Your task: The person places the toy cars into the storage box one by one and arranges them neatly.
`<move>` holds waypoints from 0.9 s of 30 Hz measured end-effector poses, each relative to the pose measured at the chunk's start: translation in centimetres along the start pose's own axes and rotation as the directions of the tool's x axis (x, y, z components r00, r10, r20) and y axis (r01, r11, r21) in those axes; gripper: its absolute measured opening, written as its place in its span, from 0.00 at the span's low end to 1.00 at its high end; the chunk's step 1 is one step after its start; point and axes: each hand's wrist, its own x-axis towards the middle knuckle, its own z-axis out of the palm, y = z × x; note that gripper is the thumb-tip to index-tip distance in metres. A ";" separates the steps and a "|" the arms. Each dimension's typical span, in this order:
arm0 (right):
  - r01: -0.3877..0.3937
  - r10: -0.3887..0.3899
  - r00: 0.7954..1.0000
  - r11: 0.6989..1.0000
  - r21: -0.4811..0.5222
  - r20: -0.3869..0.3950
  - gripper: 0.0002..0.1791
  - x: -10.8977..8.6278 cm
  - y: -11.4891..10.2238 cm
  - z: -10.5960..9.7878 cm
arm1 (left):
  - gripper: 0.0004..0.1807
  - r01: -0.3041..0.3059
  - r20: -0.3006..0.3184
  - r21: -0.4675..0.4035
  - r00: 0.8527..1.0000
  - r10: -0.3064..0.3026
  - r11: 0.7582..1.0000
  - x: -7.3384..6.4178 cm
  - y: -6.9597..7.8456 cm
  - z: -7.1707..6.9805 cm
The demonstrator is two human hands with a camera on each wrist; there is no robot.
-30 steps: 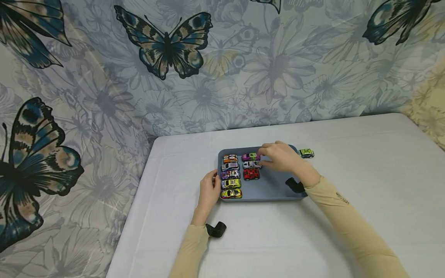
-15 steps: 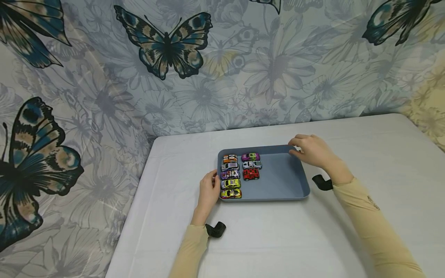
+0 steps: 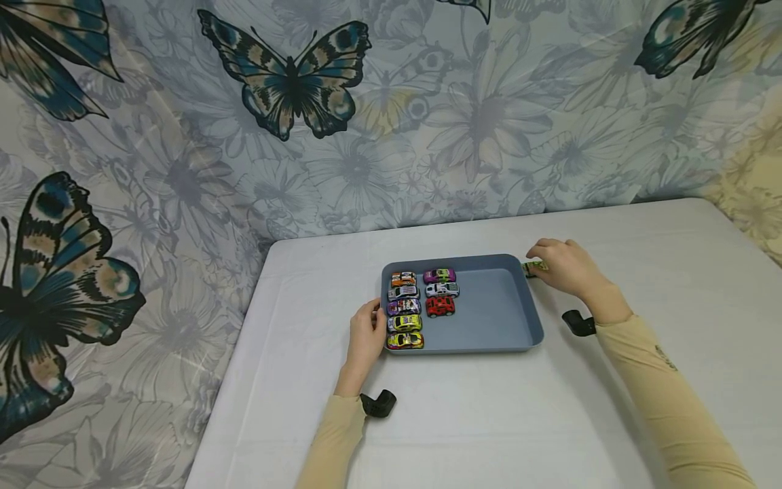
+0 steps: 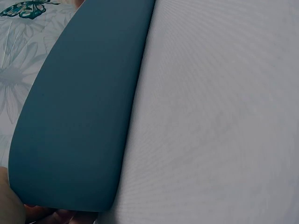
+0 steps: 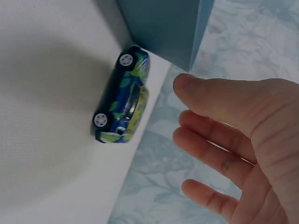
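A grey-blue tray (image 3: 489,305) lies on the table with several toy cars at its left. One column along the left wall runs from an orange car (image 3: 404,279) to a yellow car (image 3: 406,340). Beside it stand a purple car (image 3: 439,275), a white car (image 3: 442,290) and a red car (image 3: 440,307). My left hand (image 3: 368,334) holds the tray's left edge; its fingertips are mostly hidden in the left wrist view. Over a green toy car (image 5: 122,98) outside the tray's far right corner hovers my right hand (image 5: 233,135), its fingers apart and not touching the car.
White cloth covers the table (image 3: 464,421). Behind it hangs a floral wall cloth (image 3: 489,122) with large butterflies. A black wrist mount (image 3: 379,403) sits on the left forearm and another wrist mount (image 3: 578,323) on the right.
My right hand has moved from above the white car in the tray, rightward past the rim, to the green car outside. My left hand has stayed at the tray's left edge.
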 end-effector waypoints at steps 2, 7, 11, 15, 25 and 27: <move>-0.010 0.010 1.000 1.000 -0.004 0.011 0.13 0.0 0.2 0.2 | 0.16 -0.002 -0.002 0.000 1.000 0.002 1.000 0.0 0.0 0.0; -0.037 0.037 0.999 0.999 0.003 0.035 0.13 -0.1 0.6 0.6 | 0.16 -0.001 -0.003 0.000 1.000 0.001 1.000 0.0 -0.1 0.0; -0.063 0.063 0.997 0.998 0.015 0.049 0.13 -0.1 0.9 1.1 | 0.16 -0.001 -0.001 0.001 1.000 0.001 1.000 0.0 -0.1 0.0; -0.078 0.077 0.995 0.997 0.023 0.056 0.14 -0.3 1.3 1.6 | 0.16 -0.003 0.000 0.001 1.000 0.003 1.000 0.0 -0.1 -0.1; -0.070 0.068 0.997 0.997 0.040 0.040 0.13 -0.5 1.8 2.0 | 0.16 -0.006 0.000 -0.003 1.000 0.006 1.000 -0.1 -0.2 0.0; -0.066 0.064 0.997 0.997 0.045 0.032 0.13 -0.5 1.8 2.1 | 0.16 -0.008 0.000 -0.004 1.000 0.008 1.000 -0.1 -0.2 0.0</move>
